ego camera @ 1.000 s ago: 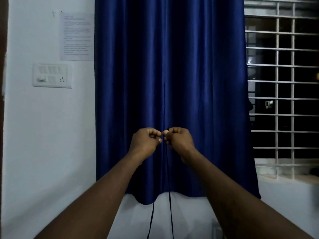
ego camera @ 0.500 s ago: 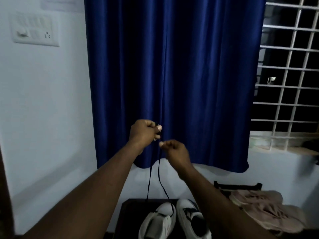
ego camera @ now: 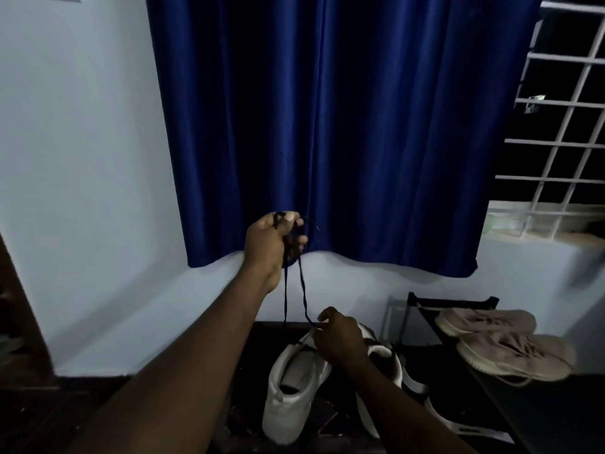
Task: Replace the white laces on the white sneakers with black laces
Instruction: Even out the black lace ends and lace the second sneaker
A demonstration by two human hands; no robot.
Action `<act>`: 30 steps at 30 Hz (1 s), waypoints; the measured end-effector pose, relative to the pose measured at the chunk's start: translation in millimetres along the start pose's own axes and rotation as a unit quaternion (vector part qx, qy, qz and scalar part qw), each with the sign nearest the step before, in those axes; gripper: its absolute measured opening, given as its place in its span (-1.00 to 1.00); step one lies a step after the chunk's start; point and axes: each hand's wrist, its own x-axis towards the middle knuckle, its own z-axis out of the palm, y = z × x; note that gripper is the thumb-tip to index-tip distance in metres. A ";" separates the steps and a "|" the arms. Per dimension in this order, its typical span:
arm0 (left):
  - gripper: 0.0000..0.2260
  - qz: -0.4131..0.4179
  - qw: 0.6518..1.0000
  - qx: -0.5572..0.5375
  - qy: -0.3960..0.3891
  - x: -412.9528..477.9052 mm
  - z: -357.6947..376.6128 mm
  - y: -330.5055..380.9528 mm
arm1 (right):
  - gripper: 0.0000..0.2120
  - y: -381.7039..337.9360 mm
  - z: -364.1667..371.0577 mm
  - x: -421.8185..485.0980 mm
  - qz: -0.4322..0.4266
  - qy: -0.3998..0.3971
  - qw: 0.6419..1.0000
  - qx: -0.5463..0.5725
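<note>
Left hand [ego camera: 273, 239] up high, closed on bunched black lace [ego camera: 294, 283]. Right hand [ego camera: 339, 339] low, pinching lace strand just above left white sneaker [ego camera: 291, 388] on dark surface [ego camera: 255, 342]. Best: keep strand tight, find tip, poke into hole.

Two hands in play: the left hand [ego camera: 270, 244] up at twelve o'clock of centre, the right hand [ego camera: 340, 339] lower at five. One black lace [ego camera: 302, 290] runs between them in two hanging strands. Two white sneakers [ego camera: 291, 388] sit side by side at six o'clock. Two beige shoes [ego camera: 504, 342] at four o'clock. One blue curtain [ego camera: 327, 126]. One window grille [ego camera: 563, 126] at three.
</note>
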 end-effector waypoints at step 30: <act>-0.86 -0.047 0.876 0.480 0.002 -53.4 -70.1 -157.3 | -0.79 -31.4 -22.3 19.9 0.048 0.001 0.938 0.343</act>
